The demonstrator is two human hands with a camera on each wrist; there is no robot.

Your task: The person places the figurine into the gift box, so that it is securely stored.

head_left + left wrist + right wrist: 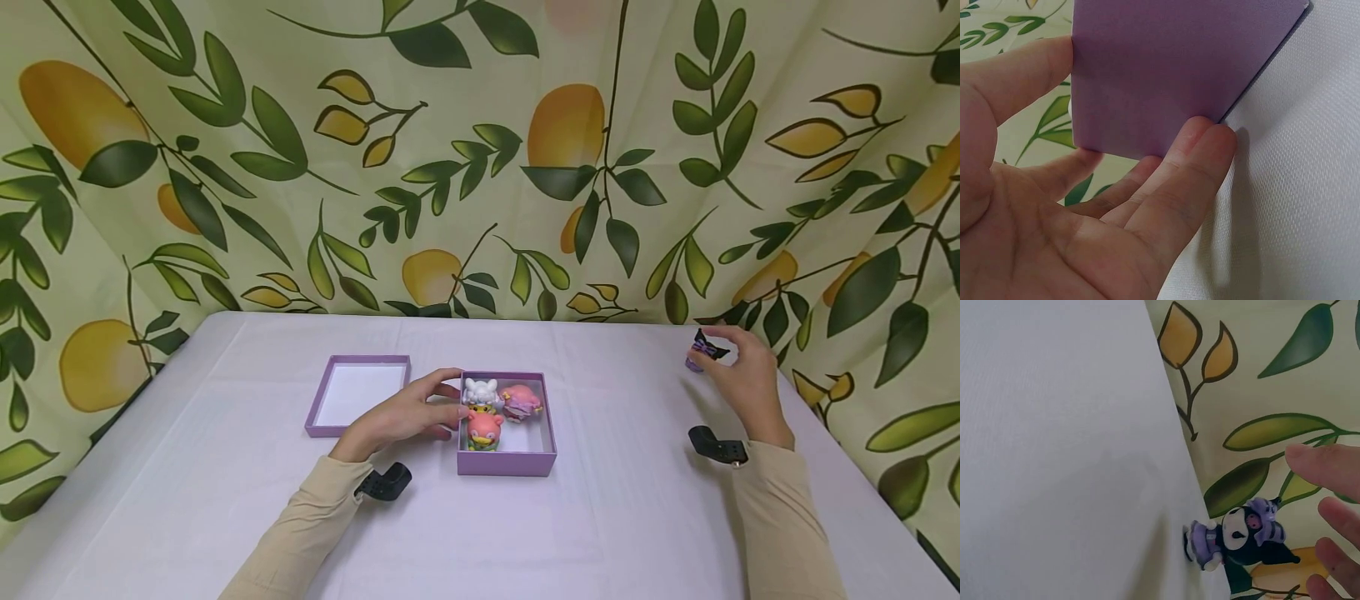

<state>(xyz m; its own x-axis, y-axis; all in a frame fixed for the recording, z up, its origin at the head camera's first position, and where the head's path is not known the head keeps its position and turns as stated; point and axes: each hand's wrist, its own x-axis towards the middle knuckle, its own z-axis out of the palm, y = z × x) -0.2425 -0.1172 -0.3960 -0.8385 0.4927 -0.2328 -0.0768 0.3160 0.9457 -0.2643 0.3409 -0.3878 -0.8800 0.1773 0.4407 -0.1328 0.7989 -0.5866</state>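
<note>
At the far right of the bench (622, 500), the right hand (746, 379) surrounds a Kuromi figurine (1207, 540) without grasping it: the right wrist view shows the fingers (1332, 465) spread and apart from the toy. The figurine looks upright, feet to the white cloth, close to the bench edge. The left hand (408, 412) is relaxed rather than clenched, its thumb at the rim of a purple box (506, 464) and its fingertips resting against the outer wall. Inside that box sit a figurine with a white hood (480, 389), a pink figurine with a pale muzzle (483, 429) in front of it, and a pink figurine in a lilac skirt (520, 400) to the right. The matching lid (360, 396) lies open side up, to the left of the box.

The step in hand seems to be handling the Kuromi figurine, and it calls for a light touch. The broad head looks top-heavy, so thumb and fingertips would do best to meet or leave it evenly from both sides, without brushing the pointed ears. So near the edge, a sideways nudge could tip it off. The left hand need only steady the box, since hard pressure might slide it.
</note>
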